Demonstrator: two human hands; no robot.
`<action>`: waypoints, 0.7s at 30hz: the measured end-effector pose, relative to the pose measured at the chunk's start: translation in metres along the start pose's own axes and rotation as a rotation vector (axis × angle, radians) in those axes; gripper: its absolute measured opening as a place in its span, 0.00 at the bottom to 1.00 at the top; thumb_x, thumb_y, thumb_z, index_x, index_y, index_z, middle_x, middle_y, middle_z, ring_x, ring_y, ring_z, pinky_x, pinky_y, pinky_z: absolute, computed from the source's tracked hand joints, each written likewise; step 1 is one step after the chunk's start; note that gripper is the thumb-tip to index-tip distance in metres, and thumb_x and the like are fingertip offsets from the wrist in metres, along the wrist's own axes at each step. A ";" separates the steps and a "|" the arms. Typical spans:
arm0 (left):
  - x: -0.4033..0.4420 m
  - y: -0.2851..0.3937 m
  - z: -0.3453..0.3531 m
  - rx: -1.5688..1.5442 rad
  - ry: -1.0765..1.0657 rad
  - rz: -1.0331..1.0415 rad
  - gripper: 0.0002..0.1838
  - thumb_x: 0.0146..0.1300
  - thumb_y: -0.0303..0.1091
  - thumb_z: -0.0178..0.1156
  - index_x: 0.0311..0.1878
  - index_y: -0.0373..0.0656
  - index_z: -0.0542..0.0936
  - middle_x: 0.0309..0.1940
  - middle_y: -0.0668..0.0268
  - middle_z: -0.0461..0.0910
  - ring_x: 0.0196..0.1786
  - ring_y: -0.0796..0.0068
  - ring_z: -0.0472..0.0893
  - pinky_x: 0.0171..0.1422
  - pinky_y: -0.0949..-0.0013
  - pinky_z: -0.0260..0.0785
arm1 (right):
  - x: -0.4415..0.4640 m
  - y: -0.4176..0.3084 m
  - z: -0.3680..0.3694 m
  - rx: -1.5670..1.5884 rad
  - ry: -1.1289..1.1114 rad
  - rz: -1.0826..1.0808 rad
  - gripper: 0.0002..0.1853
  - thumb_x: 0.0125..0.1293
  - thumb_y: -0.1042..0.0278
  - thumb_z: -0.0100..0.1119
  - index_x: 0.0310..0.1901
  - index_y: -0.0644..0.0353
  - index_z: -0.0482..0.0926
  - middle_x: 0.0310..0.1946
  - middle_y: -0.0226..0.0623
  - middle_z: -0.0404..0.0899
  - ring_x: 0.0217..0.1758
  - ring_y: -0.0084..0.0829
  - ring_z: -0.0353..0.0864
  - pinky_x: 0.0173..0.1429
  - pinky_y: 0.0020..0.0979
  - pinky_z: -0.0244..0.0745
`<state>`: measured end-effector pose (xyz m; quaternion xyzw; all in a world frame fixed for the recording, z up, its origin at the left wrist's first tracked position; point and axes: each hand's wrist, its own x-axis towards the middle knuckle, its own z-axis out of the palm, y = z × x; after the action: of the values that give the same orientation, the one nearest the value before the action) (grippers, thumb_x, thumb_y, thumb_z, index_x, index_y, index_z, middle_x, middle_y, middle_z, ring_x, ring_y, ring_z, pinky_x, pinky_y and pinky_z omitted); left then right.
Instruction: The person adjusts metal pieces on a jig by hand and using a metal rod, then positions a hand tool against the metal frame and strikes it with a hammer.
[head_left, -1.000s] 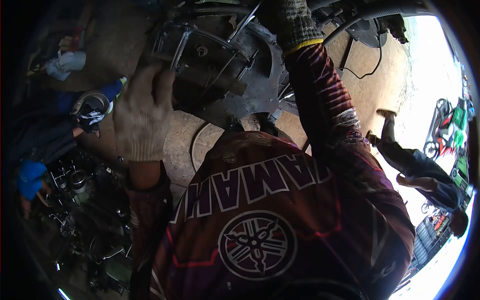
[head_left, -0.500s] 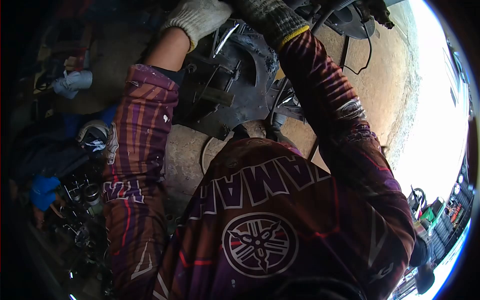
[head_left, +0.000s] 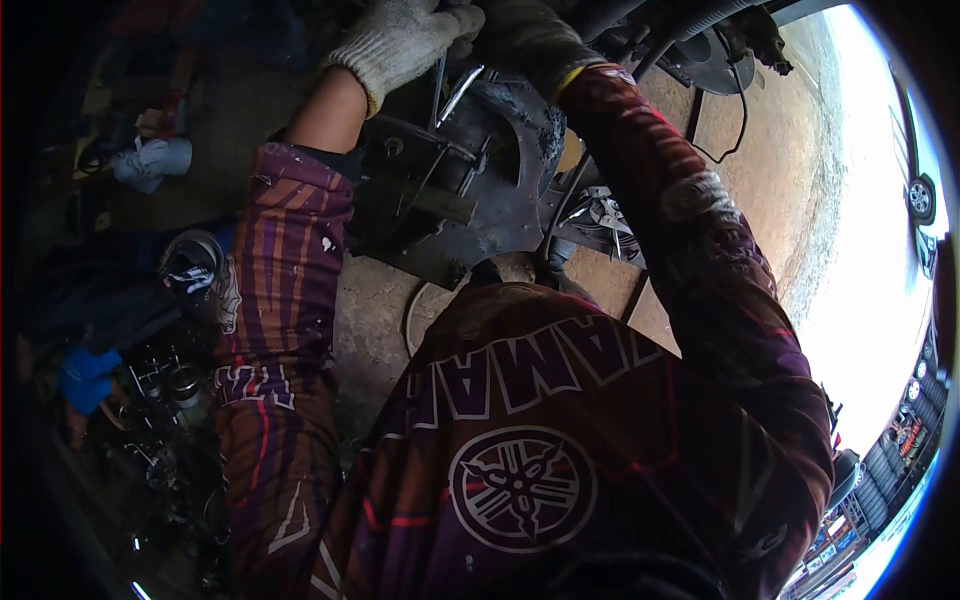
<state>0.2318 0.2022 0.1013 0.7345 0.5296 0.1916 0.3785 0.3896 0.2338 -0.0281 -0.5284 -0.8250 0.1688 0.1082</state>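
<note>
At the top edge of the head view, my left hand (head_left: pixel 398 48) wears a pale knitted work glove. Its fingers are curled closed, and whatever they hold is lost in shadow. My right hand (head_left: pixel 530 42), in a darker glove with a yellow cuff, is close beside it; its fingers are too dark to make out. Beneath both hands is a dark metal assembly with a flat plate (head_left: pixel 500 215). A shiny metal rod (head_left: pixel 459 96) slants just below my left hand.
Several metal tools (head_left: pixel 608 215) lie right of the plate. A black hose (head_left: pixel 563 205) runs past it. Further right, a disc-like part (head_left: pixel 715 70) has a thin cable (head_left: pixel 742 125). Dark machine parts (head_left: pixel 165 395) and a blue cloth-like item (head_left: pixel 88 380) are at left. A car wheel (head_left: pixel 921 200) shows outside.
The view has shifted slightly, and more of the tools beside the plate now shows. My right forearm has moved a little, and its glove sits deeper in shadow. Both hands stay close together.
</note>
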 end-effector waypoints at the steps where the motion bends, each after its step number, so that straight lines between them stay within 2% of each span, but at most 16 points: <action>1: 0.000 0.001 0.000 -0.073 -0.025 -0.025 0.11 0.70 0.32 0.62 0.46 0.32 0.78 0.35 0.58 0.82 0.39 0.68 0.83 0.42 0.62 0.75 | 0.004 -0.004 0.006 -0.005 -0.018 -0.013 0.21 0.73 0.51 0.59 0.60 0.55 0.80 0.44 0.39 0.87 0.47 0.28 0.87 0.53 0.33 0.81; 3: 0.000 0.000 -0.001 -0.139 -0.051 -0.048 0.10 0.71 0.30 0.61 0.46 0.32 0.78 0.35 0.60 0.82 0.38 0.70 0.82 0.42 0.64 0.75 | 0.013 -0.015 0.015 -0.013 -0.011 -0.031 0.20 0.73 0.51 0.60 0.59 0.54 0.80 0.45 0.39 0.87 0.47 0.29 0.87 0.53 0.33 0.81; 5: 0.002 -0.012 0.000 -0.384 -0.053 0.001 0.09 0.71 0.28 0.61 0.47 0.31 0.78 0.36 0.60 0.82 0.38 0.70 0.83 0.41 0.63 0.76 | 0.021 -0.029 0.021 0.012 0.007 -0.037 0.20 0.73 0.53 0.60 0.59 0.54 0.80 0.45 0.40 0.87 0.48 0.29 0.87 0.53 0.33 0.81; 9: -0.004 -0.004 -0.007 -0.227 -0.004 -0.050 0.09 0.70 0.30 0.61 0.46 0.32 0.78 0.34 0.58 0.83 0.37 0.68 0.84 0.39 0.61 0.76 | 0.029 -0.048 0.033 0.061 0.025 -0.057 0.18 0.72 0.55 0.60 0.58 0.54 0.81 0.45 0.40 0.87 0.48 0.31 0.87 0.52 0.34 0.82; 11: 0.003 -0.027 -0.006 -0.218 -0.033 -0.055 0.18 0.72 0.30 0.61 0.61 0.33 0.78 0.43 0.61 0.85 0.44 0.68 0.87 0.50 0.64 0.83 | 0.029 -0.051 0.033 0.101 0.025 -0.062 0.18 0.72 0.56 0.60 0.58 0.54 0.81 0.45 0.41 0.86 0.48 0.32 0.87 0.51 0.34 0.82; 14: 0.000 -0.026 -0.008 -0.193 -0.086 0.039 0.21 0.74 0.31 0.59 0.64 0.28 0.74 0.44 0.61 0.85 0.45 0.72 0.87 0.54 0.68 0.81 | 0.025 -0.049 0.023 0.209 0.008 -0.075 0.17 0.71 0.58 0.61 0.57 0.54 0.81 0.45 0.41 0.86 0.48 0.33 0.87 0.50 0.34 0.82; 17: -0.011 -0.009 -0.007 -0.236 -0.058 0.002 0.21 0.74 0.29 0.59 0.65 0.28 0.74 0.43 0.62 0.85 0.45 0.73 0.87 0.53 0.71 0.81 | 0.007 -0.040 0.005 0.418 -0.037 -0.083 0.16 0.71 0.60 0.61 0.57 0.54 0.81 0.45 0.42 0.86 0.48 0.35 0.87 0.50 0.34 0.82; 19: -0.012 -0.011 -0.007 -0.266 -0.040 -0.026 0.21 0.73 0.30 0.60 0.64 0.29 0.74 0.42 0.62 0.85 0.43 0.74 0.86 0.52 0.70 0.81 | -0.014 -0.033 -0.021 0.462 -0.134 0.015 0.15 0.70 0.61 0.61 0.56 0.54 0.82 0.45 0.42 0.86 0.48 0.35 0.87 0.49 0.35 0.83; 20: -0.010 -0.015 -0.006 -0.274 -0.028 -0.012 0.21 0.73 0.30 0.60 0.64 0.29 0.74 0.42 0.62 0.85 0.43 0.74 0.86 0.52 0.70 0.81 | -0.023 -0.029 -0.041 0.342 -0.288 0.153 0.14 0.70 0.68 0.61 0.56 0.56 0.80 0.47 0.42 0.85 0.50 0.36 0.87 0.48 0.34 0.84; 21: -0.006 -0.019 -0.006 -0.214 -0.020 0.005 0.20 0.71 0.35 0.63 0.61 0.33 0.78 0.43 0.61 0.86 0.43 0.72 0.87 0.52 0.69 0.81 | -0.028 -0.017 -0.044 0.322 -0.283 0.148 0.14 0.70 0.68 0.61 0.56 0.56 0.80 0.47 0.42 0.85 0.50 0.36 0.87 0.48 0.34 0.84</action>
<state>0.2134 0.2016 0.0911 0.6932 0.5006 0.2405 0.4594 0.4029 0.2095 0.0189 -0.5344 -0.7533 0.3783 0.0619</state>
